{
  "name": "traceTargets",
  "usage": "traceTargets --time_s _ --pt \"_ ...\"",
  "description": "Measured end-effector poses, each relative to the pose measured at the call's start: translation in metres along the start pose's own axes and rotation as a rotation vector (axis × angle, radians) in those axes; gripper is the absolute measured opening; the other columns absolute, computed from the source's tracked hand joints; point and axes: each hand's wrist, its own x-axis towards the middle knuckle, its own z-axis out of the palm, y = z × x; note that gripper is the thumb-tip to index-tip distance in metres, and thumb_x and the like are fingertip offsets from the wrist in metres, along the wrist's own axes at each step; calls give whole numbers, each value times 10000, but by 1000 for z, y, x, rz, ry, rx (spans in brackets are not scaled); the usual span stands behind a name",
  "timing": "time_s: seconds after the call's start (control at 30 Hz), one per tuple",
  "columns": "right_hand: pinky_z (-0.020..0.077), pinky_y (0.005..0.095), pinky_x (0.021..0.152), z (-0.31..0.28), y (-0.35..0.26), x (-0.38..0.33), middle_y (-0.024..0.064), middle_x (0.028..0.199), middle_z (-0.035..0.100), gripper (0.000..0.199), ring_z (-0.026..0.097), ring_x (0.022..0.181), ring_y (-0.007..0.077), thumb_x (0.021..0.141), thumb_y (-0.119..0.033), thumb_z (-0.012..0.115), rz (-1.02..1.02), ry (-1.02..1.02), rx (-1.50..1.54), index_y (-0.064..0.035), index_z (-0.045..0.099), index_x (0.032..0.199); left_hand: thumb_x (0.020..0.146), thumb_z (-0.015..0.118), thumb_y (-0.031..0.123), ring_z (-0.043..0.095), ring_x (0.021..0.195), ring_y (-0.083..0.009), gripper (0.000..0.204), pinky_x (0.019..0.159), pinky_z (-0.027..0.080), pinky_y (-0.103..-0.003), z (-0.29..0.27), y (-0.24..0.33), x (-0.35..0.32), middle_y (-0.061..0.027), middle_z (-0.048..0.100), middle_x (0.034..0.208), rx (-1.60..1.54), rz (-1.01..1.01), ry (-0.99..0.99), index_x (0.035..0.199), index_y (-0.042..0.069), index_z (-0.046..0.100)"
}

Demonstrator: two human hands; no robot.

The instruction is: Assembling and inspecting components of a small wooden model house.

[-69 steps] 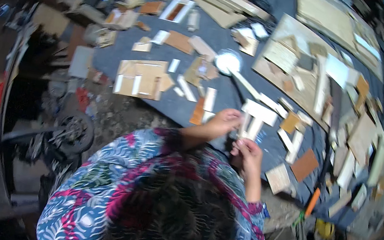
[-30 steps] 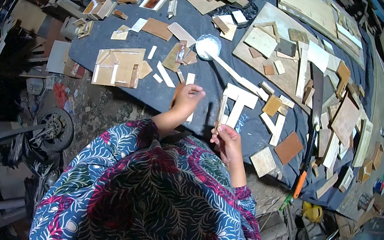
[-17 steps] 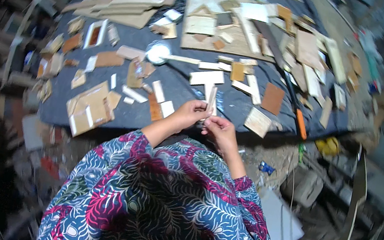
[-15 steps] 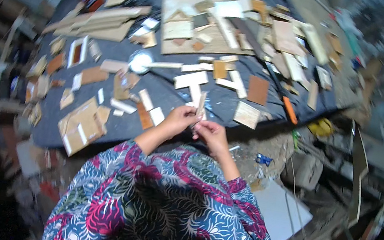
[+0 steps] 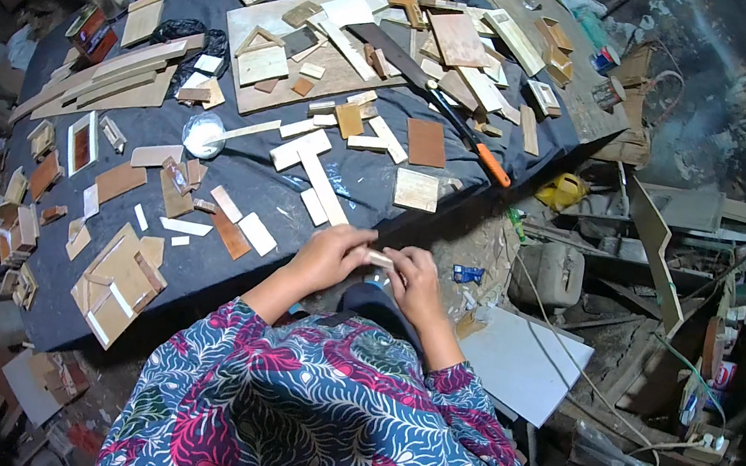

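A small pale wooden piece (image 5: 379,259) is held between my two hands, just off the table's front edge. My left hand (image 5: 327,257) is closed on its left end, the fingertips slightly blurred. The fingers of my right hand (image 5: 416,285) pinch the other end. Just beyond my left hand, a T-shaped pair of light wood strips (image 5: 322,183) lies on the dark cloth (image 5: 276,192). A round tub of white paste (image 5: 204,136) stands farther left, with a flat wooden stick (image 5: 250,130) across its rim.
A handsaw with an orange handle (image 5: 493,165) lies at the right table edge. Wood offcuts cover a board (image 5: 239,92) at the back. A cardboard-coloured panel (image 5: 115,289) lies front left. Right of the table are a grey jerrycan (image 5: 549,274) and a white panel (image 5: 529,363).
The wooden piece, upright between my fingers before, now lies nearly level. My view has turned, so the table sits farther left in the picture.
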Motion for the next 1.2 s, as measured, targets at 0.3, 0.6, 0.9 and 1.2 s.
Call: traceTargets --time_s 0.3,0.6,0.9,1.2 --pt "418 375 644 7 134 62 168 742 541 193 524 718 333 691 -105 610 258 252 154 7 568 842 682 619 99 528 796 -284 171 704 427 -325 42 -18 42 -120 548 830 75 -234 391 837 40 581" --pt "380 374 736 -2 199 90 144 802 486 193 467 803 304 670 -115 617 136 127 121 -28 597 841 678 642 128 519 831 -289 371 720 436 -328 139 -49 123 -168 502 950 126 -531 564 1007 18 509" --pt "357 380 766 30 235 90 130 857 481 198 448 856 298 677 -130 615 109 80 204 -37 589 850 665 648 145 420 991 -347 514 860 343 -385 181 -57 138 -184 445 1063 388 -677 650 1119 27 439" --pt "326 397 770 34 226 89 92 840 500 233 444 886 269 676 -215 629 75 -58 -19 -88 610 869 735 577 163 421 972 -334 412 846 336 -388 176 -70 156 -170 454 1065 386 -481 795 1114 48 465"
